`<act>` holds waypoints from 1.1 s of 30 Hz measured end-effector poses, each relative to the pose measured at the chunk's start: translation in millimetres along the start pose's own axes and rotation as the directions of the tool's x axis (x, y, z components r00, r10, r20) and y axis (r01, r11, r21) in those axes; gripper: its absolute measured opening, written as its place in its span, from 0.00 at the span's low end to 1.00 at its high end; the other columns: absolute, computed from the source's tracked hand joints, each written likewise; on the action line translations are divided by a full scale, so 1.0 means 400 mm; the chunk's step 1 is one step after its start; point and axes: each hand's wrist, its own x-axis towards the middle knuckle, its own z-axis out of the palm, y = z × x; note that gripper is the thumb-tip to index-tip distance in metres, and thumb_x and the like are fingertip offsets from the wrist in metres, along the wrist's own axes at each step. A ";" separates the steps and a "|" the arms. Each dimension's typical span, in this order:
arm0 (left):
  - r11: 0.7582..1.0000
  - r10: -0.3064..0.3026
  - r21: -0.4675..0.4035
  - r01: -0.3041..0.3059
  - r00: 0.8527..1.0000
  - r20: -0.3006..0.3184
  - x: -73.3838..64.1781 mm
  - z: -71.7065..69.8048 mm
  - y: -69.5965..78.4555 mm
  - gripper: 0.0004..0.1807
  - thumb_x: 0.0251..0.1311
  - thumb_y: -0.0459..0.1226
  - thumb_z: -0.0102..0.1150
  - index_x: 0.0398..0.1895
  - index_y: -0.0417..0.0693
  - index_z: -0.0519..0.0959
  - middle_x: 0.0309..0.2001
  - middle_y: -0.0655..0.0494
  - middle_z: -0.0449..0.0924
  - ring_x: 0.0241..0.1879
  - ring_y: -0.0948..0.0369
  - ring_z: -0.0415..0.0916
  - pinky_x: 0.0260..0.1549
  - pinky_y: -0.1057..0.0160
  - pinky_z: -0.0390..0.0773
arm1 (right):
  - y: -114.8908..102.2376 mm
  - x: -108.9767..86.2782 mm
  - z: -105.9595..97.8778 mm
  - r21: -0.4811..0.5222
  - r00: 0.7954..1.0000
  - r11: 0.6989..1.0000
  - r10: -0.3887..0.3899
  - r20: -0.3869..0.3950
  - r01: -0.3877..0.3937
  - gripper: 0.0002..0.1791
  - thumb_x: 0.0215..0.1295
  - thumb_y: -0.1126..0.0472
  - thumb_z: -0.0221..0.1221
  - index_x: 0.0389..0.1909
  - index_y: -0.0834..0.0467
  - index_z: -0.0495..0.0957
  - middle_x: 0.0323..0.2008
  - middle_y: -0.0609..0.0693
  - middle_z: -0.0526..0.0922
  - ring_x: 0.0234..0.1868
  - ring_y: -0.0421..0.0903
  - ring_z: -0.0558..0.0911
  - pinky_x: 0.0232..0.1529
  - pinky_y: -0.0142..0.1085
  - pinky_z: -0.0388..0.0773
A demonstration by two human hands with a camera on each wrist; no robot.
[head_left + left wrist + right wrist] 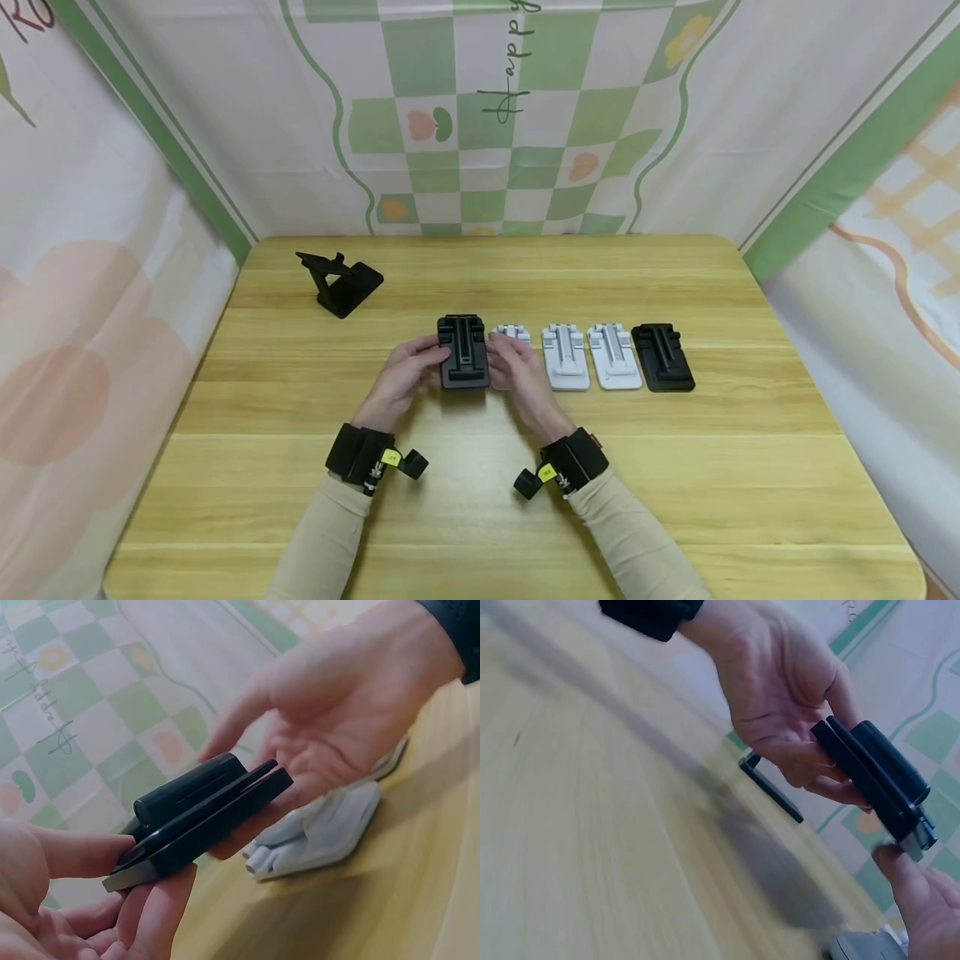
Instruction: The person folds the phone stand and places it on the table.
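A folded black phone stand (463, 354) is held above the table between both hands. My left hand (402, 375) pinches its left edge, the thumb on the upper face and fingers beneath, as the left wrist view shows. At the opposite edge, my right hand (525, 379) has its thumb and fingers about the stand's side; its fingertips (887, 853) meet a corner in the right wrist view. Partly hidden behind the right hand lies a white folded phone stand (513, 332).
Right of the hands, two white phone stands (566, 358) (615, 357) and a black folded one (663, 358) lie in a row. An unfolded black phone stand (343, 285) stands at the back left. Printed cloth (420, 58) hangs behind the wooden table (247, 467).
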 end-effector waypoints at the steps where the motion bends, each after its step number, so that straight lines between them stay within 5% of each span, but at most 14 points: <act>1: 1.000 0.005 0.008 -0.004 1.000 -0.005 0.002 -0.001 -0.002 0.26 0.70 0.29 0.59 0.70 0.29 0.69 0.46 0.50 0.84 0.34 0.64 0.81 0.30 0.67 0.82 | -0.001 0.000 -0.001 -0.009 1.000 1.000 -0.021 -0.019 0.021 0.25 0.80 0.57 0.53 0.69 0.68 0.68 0.62 0.64 0.79 0.52 0.44 0.86 0.56 0.35 0.82; 8: 0.995 -0.001 0.098 0.007 0.998 -0.056 0.015 -0.006 -0.013 0.28 0.71 0.31 0.60 0.71 0.31 0.69 0.57 0.39 0.80 0.35 0.65 0.78 0.30 0.70 0.80 | -0.009 -0.002 -0.004 0.002 0.990 0.994 -0.109 -0.092 0.110 0.23 0.80 0.60 0.53 0.67 0.70 0.68 0.64 0.71 0.75 0.64 0.57 0.80 0.61 0.36 0.79; 20: 0.987 0.010 0.162 0.000 0.998 -0.066 0.026 -0.001 -0.021 0.27 0.73 0.31 0.57 0.73 0.31 0.67 0.63 0.33 0.75 0.35 0.65 0.80 0.30 0.70 0.81 | -0.011 -0.004 -0.017 0.024 0.983 0.989 -0.143 -0.119 0.146 0.23 0.80 0.61 0.52 0.67 0.71 0.67 0.63 0.71 0.77 0.63 0.58 0.81 0.61 0.36 0.79; 33: 0.973 0.058 0.227 -0.028 0.990 -0.126 0.035 0.013 -0.033 0.24 0.73 0.31 0.57 0.70 0.34 0.71 0.58 0.37 0.78 0.41 0.60 0.81 0.29 0.71 0.82 | -0.007 -0.009 -0.027 0.054 0.983 0.986 -0.153 -0.101 0.159 0.23 0.80 0.60 0.52 0.67 0.70 0.67 0.63 0.70 0.77 0.62 0.57 0.82 0.62 0.37 0.79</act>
